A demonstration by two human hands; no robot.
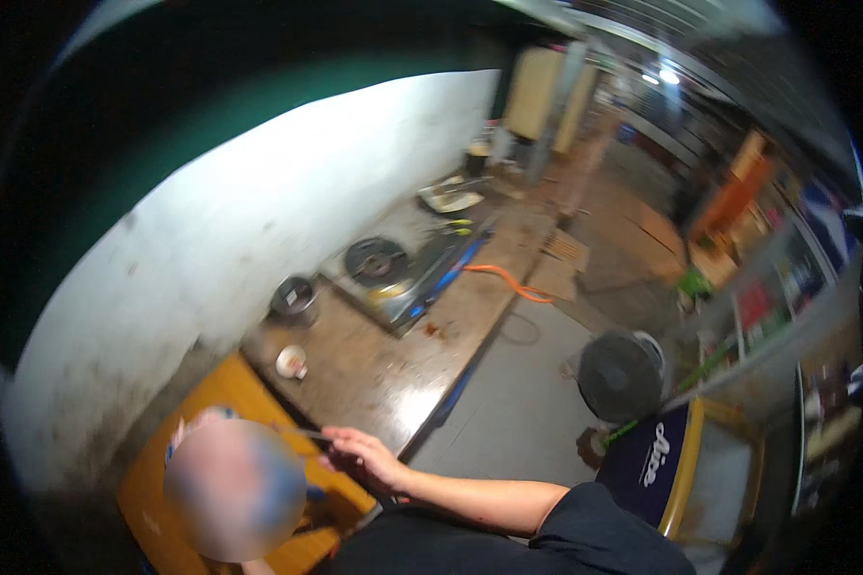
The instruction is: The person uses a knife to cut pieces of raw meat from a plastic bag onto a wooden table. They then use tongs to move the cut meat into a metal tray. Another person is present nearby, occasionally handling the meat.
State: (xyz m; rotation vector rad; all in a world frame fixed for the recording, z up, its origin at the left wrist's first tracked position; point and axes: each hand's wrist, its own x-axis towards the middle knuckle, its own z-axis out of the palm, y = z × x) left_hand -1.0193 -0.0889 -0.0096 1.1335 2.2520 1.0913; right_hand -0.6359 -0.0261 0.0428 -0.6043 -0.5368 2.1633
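My right hand (365, 460) reaches in over the orange-yellow wooden table (223, 384), its fingers closed on a thin, dark tool (315, 434) that points left; its exact kind is unclear. A round blurred patch covers much of the table in front of me and hides my left hand; only a bit of the left wrist (257, 567) shows below it. A pink, white and blue object (205, 419) sticks out at the top of the patch. A dark blue thing (316, 493) shows at its right edge.
Beyond the table, a brown counter (374, 366) carries a small white dish (291, 361), a metal pot (293, 298) and a gas stove (376, 264) with an orange hose (507, 275). A lidded dark bucket (620, 376) and a purple freezer (644, 460) stand on the right.
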